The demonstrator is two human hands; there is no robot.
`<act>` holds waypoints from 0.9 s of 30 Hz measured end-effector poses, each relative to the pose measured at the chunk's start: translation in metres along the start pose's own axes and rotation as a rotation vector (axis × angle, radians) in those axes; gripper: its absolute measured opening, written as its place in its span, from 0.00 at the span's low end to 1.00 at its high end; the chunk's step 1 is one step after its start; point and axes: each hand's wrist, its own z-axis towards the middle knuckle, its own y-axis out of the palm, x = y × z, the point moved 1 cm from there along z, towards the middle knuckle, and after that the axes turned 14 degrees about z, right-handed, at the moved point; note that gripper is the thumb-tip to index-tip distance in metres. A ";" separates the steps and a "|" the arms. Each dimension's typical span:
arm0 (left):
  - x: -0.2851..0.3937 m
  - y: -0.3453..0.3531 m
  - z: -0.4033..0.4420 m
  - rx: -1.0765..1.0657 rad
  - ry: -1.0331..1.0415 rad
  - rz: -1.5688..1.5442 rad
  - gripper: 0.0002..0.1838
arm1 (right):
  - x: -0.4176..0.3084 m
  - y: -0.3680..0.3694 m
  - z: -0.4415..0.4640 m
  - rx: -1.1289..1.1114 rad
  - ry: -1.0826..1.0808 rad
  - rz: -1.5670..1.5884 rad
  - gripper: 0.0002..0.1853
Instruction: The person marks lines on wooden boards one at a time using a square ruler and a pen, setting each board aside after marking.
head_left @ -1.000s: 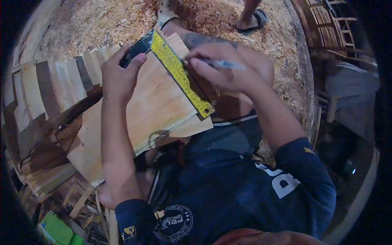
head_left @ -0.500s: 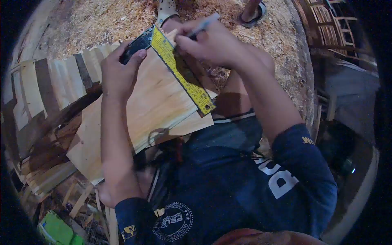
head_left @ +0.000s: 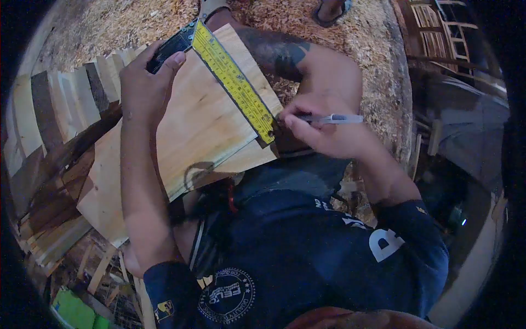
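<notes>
My left hand is closed round the dark handle of a try square, keeping it against the upper edge of a pale wooden board. The square's yellow ruled blade lies slantwise across the board, near its right edge. A pen with a clear barrel is pinched in my right hand, its tip end by the board's right edge, close to the blade's lower end. Another board shows beneath the first at the lower edge. Both boards rest over my lap.
A stack of wood strips lies on the left. Wood shavings cover the floor ahead, where a foot in a sandal shows. Offcuts and a bright green object lie at lower left.
My right hand has moved with the pen from the blade's upper end down to near its lower end. The board and square appear slightly further left in view.
</notes>
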 end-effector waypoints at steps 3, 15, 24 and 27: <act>0.001 0.000 0.000 0.015 0.027 0.009 0.29 | 0.010 0.003 0.001 -0.092 0.017 -0.165 0.09; -0.013 0.004 0.005 0.074 0.119 -0.001 0.26 | 0.029 0.002 0.167 0.245 -0.290 -0.112 0.18; -0.010 -0.007 -0.010 0.254 0.116 -0.215 0.23 | 0.048 0.023 0.144 0.319 -0.271 0.039 0.26; -0.017 -0.011 -0.030 0.502 0.153 -0.153 0.27 | 0.051 0.019 0.141 0.318 -0.255 -0.090 0.28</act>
